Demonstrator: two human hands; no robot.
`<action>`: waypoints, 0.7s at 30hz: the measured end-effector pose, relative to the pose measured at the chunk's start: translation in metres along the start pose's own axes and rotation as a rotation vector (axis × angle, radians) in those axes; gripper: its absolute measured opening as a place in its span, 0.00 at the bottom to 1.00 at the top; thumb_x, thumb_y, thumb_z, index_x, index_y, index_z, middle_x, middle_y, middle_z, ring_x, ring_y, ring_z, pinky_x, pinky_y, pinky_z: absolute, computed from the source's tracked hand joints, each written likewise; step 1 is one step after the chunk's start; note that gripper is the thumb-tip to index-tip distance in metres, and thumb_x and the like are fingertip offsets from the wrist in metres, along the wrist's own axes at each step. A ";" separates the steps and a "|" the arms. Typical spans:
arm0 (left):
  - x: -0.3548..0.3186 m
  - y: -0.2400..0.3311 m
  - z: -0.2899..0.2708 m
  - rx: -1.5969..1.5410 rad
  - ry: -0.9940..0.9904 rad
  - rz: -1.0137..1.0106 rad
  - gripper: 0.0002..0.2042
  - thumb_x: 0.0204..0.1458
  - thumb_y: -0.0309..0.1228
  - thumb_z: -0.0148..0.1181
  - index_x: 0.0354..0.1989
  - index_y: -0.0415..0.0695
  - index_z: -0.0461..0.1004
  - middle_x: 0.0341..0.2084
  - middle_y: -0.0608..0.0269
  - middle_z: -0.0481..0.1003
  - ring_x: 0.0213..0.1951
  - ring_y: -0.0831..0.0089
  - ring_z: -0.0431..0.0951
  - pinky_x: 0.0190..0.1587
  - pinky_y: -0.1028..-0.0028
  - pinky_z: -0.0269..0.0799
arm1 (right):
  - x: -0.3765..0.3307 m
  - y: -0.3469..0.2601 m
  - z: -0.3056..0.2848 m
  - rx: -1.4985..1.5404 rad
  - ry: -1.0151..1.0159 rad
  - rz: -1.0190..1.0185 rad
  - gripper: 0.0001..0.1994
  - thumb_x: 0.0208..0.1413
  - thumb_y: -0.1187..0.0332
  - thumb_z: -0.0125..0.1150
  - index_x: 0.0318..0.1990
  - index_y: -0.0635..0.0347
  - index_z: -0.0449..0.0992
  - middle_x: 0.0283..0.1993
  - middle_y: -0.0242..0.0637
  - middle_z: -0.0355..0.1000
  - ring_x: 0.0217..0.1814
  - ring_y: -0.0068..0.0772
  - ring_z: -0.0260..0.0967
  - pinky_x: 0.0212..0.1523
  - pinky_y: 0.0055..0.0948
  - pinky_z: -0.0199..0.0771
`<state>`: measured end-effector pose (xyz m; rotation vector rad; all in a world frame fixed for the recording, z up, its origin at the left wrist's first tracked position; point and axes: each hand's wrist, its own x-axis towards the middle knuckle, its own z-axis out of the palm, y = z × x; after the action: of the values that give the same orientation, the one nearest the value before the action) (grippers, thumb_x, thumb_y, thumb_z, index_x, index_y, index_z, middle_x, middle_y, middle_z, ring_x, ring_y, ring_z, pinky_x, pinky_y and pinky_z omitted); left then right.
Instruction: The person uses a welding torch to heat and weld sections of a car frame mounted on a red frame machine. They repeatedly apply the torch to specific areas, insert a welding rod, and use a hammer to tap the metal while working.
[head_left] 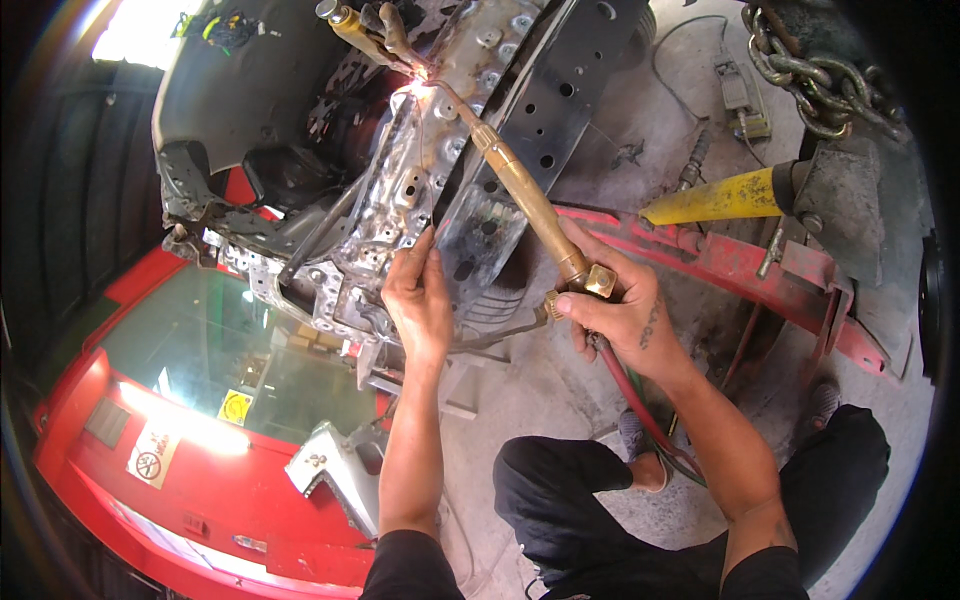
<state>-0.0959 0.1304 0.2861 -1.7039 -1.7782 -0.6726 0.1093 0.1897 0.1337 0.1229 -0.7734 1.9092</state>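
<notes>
- 2 hands up, both loaded. Who has what?
- Right hand [630,305] has the brass torch [530,195] at its valve end. Left hand [420,300] has a thin rod [427,170].
- Where's the work relative to the fingers?
- Bright glow [421,84] on the bare-metal car frame [400,195]. It sits nearly straight up-picture from the left fingers, up and left of the right ones.
- Axes?
- Torch slants up-left from the right hand, passing over the perforated black beam [548,105], nozzle end at the glow. Rod runs near vertical from the left fingertips toward the same spot. So the 2 long axes close into a narrow V there.
- Nearer hand?
- Left. Right is set further back, with the torch's length between it and the heat.
- Fingers?
- Left: thumb and fingertips pinched together on the rod, practically no gap. Right: fingers wrapped round the torch body, index laid along it, thumb by the brass valve knob [553,305].
- Rod end on the metal?
- Can't tell, glare washes that bit out. It points there, contact unconfirmed.
- Hoses?
- Red hose [630,395] hangs off the torch's rear, below the right hand, running down past the dark trousers [560,500].
</notes>
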 end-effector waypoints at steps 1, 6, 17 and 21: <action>0.000 0.000 0.000 0.008 0.013 0.025 0.13 0.64 0.23 0.60 0.55 0.36 0.82 0.28 0.55 0.75 0.30 0.70 0.74 0.37 0.69 0.72 | 0.000 0.000 0.000 -0.001 0.003 0.007 0.37 0.59 0.77 0.68 0.77 0.58 0.62 0.40 0.30 0.76 0.28 0.14 0.70 0.24 0.20 0.72; -0.001 0.005 -0.003 -0.004 -0.034 -0.052 0.14 0.66 0.26 0.59 0.55 0.34 0.81 0.34 0.54 0.80 0.38 0.70 0.78 0.46 0.70 0.73 | 0.000 0.000 -0.001 0.006 -0.003 0.013 0.37 0.60 0.77 0.68 0.77 0.57 0.62 0.39 0.29 0.75 0.28 0.14 0.69 0.23 0.20 0.71; -0.042 0.004 0.001 -0.096 -0.093 -0.138 0.15 0.68 0.32 0.59 0.56 0.33 0.81 0.38 0.55 0.82 0.41 0.74 0.77 0.49 0.73 0.73 | 0.002 0.001 0.000 -0.051 -0.001 0.000 0.37 0.59 0.78 0.67 0.77 0.53 0.63 0.39 0.28 0.75 0.27 0.13 0.68 0.24 0.19 0.71; -0.067 -0.002 0.007 -0.219 -0.032 -0.189 0.17 0.69 0.34 0.59 0.57 0.32 0.80 0.39 0.61 0.81 0.39 0.79 0.74 0.43 0.77 0.70 | 0.001 -0.001 0.000 -0.043 -0.009 0.020 0.37 0.59 0.79 0.67 0.77 0.52 0.63 0.39 0.28 0.75 0.28 0.13 0.68 0.26 0.19 0.71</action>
<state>-0.0974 0.0883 0.2335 -1.7063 -1.9662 -0.9579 0.1096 0.1906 0.1347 0.0973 -0.8237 1.9108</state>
